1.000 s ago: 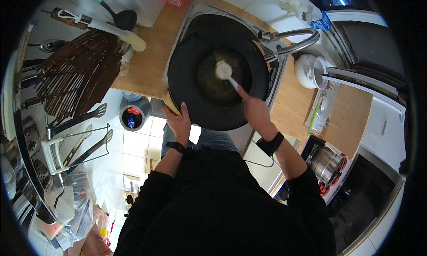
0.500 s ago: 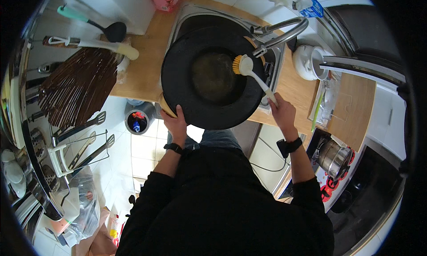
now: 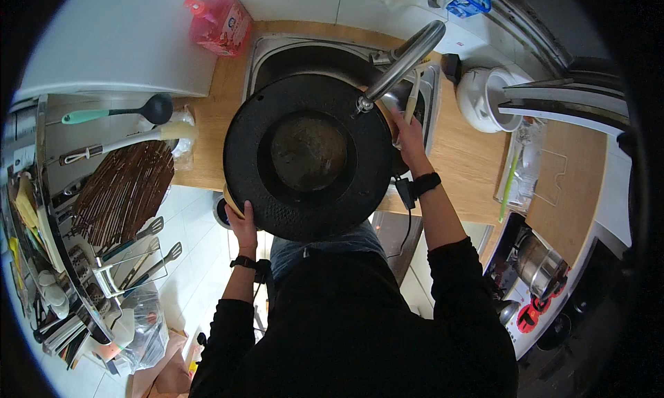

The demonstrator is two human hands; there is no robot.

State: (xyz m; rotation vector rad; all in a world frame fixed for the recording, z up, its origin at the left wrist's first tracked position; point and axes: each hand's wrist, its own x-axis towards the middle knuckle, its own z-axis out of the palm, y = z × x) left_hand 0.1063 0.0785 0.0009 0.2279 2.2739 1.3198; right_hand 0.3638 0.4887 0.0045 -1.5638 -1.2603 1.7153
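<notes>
Shifted off the round black pan (image 3: 308, 215) over the steel sink (image 3: 304, 58), the pale long-handled brush (image 3: 413, 100) sits in the curled right hand (image 3: 412, 143); the left hand (image 3: 242, 226) clasps the pan's left side. Right-side support is unclear; uneven lifting could spill murky liquid (image 3: 309, 153).

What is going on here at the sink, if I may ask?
A person is holding a large black wok over the near part of the sink. The left hand grips it at its lower left edge. The right hand, at its right edge, holds a pale-handled brush. The faucet reaches across the wok's upper right rim. The wok's middle looks brownish; whether it holds liquid is hard to tell.
</notes>
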